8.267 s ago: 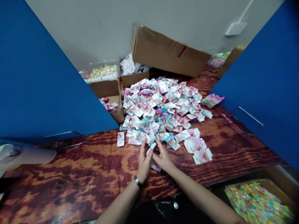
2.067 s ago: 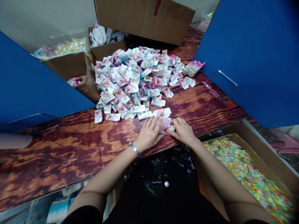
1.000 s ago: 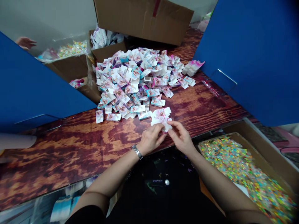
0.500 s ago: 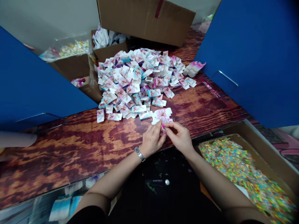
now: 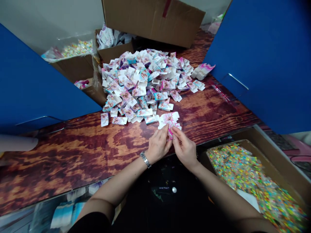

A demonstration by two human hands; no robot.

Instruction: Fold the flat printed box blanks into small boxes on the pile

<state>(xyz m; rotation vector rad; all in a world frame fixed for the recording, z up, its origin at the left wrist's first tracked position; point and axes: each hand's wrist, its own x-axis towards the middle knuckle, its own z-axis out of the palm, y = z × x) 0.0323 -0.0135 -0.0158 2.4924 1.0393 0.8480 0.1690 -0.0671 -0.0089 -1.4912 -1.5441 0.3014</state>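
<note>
A big heap of small pink, white and teal flat cartons (image 5: 148,81) covers the far middle of the dark wooden table (image 5: 73,155). At its near edge lies a short fanned stack of the same flat cartons (image 5: 168,118). My left hand (image 5: 157,145), with a metal watch on the wrist, and my right hand (image 5: 185,149) meet just in front of that stack, fingers pinched together on one small pink carton (image 5: 170,133). Most of the carton is hidden between the fingers.
Blue partition panels stand at the left (image 5: 36,87) and right (image 5: 262,58). A cardboard box of colourful small wrapped pieces (image 5: 252,178) sits at my lower right. Cardboard boxes (image 5: 153,19) and a smaller box (image 5: 73,68) stand behind the heap. Another neat carton stack (image 5: 202,71) lies at the right.
My hands moved from the table's middle to the fanned stack, lifted one carton off it and closed together around it. The view also shifted down and right.
</note>
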